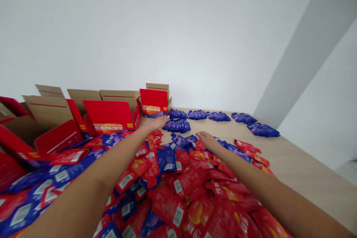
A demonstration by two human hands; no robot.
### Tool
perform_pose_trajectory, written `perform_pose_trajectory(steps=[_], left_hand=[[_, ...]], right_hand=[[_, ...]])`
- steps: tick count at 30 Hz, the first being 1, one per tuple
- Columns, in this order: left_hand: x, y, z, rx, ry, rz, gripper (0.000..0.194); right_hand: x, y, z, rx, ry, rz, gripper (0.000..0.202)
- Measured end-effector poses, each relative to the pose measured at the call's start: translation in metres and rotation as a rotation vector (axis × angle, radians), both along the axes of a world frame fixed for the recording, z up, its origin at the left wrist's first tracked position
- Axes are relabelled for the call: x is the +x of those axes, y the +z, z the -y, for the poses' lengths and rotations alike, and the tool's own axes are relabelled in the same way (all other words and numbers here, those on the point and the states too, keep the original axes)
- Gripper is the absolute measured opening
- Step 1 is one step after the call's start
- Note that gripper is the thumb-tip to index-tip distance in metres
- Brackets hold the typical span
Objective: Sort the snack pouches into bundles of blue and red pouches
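My left hand reaches forward, fingers stretched out, at the left edge of a fanned row of blue pouches. Whether its fingertips touch that row I cannot tell. My right hand hovers just over the far edge of the pile, its fingers loosely bent and slightly apart, with nothing visible in them. Below it lie loose blue pouches. Between my forearms spreads a big heap of red pouches mixed with blue ones, many showing white barcode labels.
Open red cartons with raised brown flaps line the left side, and another red carton stands near the wall. Further fanned blue sets lie along the back of the light wooden table. Another blue set lies at right.
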State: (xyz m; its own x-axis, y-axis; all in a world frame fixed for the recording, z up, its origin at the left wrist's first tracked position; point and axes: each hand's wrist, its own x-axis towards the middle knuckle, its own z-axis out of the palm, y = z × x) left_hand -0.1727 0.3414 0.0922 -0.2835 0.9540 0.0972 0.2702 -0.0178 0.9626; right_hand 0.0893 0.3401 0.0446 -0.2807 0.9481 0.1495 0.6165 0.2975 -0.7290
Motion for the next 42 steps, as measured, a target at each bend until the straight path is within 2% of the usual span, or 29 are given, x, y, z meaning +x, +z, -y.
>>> perform_pose_trajectory(steps=[2, 4, 7, 10, 13, 15, 17, 20, 25, 29, 31, 34, 39, 42], left_hand=[[-0.007, 0.017, 0.030, -0.018, -0.070, -0.047, 0.013], [-0.015, 0.028, 0.066, -0.029, -0.132, -0.091, 0.012], [-0.031, 0.034, 0.129, -0.013, -0.214, -0.150, 0.010], [-0.049, 0.035, 0.195, 0.020, -0.341, -0.240, 0.013], [-0.061, 0.033, 0.251, -0.007, -0.417, -0.300, 0.024], [-0.063, 0.030, 0.276, -0.043, -0.460, -0.342, 0.030], [-0.059, 0.024, 0.290, -0.060, -0.527, -0.393, 0.035], [-0.044, 0.010, 0.299, -0.080, -0.592, -0.447, 0.041], [-0.007, -0.018, 0.293, -0.100, -0.583, -0.374, 0.042], [0.020, -0.033, 0.264, -0.047, -0.444, -0.393, 0.045], [0.033, -0.039, 0.235, -0.030, -0.368, -0.467, 0.048], [0.056, -0.047, 0.174, -0.084, -0.256, -0.694, 0.047], [0.093, -0.068, 0.065, -0.167, -0.225, -0.806, 0.048], [0.107, -0.082, 0.021, -0.249, -0.199, -0.872, 0.055]], right_hand=[[-0.005, 0.000, 0.042, -0.001, 0.051, -0.012, 0.025], [-0.014, -0.005, 0.085, 0.001, 0.092, -0.019, 0.022], [-0.028, -0.019, 0.145, 0.088, 0.179, 0.004, 0.021], [-0.037, -0.032, 0.191, 0.237, 0.254, 0.037, 0.026], [-0.041, -0.042, 0.219, 0.264, 0.247, 0.063, 0.028], [-0.040, -0.047, 0.230, 0.258, 0.208, 0.084, 0.028], [-0.036, -0.051, 0.237, 0.267, 0.182, 0.107, 0.028], [-0.022, -0.052, 0.245, 0.303, 0.191, 0.114, 0.029], [0.028, -0.047, 0.252, 0.385, 0.172, 0.077, 0.030], [0.074, -0.046, 0.234, 0.418, 0.099, 0.076, 0.029], [0.089, -0.045, 0.213, 0.423, 0.071, 0.107, 0.030], [0.096, -0.039, 0.171, 0.404, 0.049, 0.249, 0.031], [0.077, -0.022, 0.087, 0.284, -0.072, 0.589, 0.034], [0.068, -0.024, 0.041, 0.265, -0.157, 0.639, 0.036]])
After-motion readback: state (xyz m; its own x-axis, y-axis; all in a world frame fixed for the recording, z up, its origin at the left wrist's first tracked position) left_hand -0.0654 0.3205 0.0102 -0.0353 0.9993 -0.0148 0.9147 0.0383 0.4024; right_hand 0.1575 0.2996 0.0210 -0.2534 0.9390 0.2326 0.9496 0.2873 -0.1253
